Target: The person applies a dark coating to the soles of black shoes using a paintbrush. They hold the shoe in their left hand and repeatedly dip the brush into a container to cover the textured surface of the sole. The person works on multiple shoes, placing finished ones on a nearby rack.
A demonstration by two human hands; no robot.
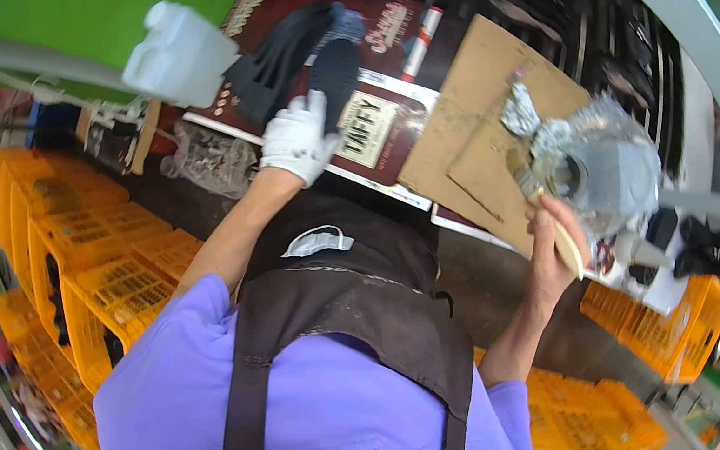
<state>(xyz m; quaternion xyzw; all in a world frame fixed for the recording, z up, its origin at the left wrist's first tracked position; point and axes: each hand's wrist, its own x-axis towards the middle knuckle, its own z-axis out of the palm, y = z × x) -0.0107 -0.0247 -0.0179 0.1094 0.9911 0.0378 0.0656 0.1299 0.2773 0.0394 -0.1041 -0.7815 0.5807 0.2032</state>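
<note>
Just beside left hand (300, 142), cream lettered label (366, 130)

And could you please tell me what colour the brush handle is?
The brush handle is pale cream, showing best in the head view.

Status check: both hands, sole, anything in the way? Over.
Left hand, gloved, on sole's near end, grip unclear. Right hand gripping brush. Sole over red box. Foil lumps beyond brush tip, possible snag.

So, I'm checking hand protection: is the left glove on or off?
On: the white glove covers the left hand, fingers included, down to the wrist.
</note>
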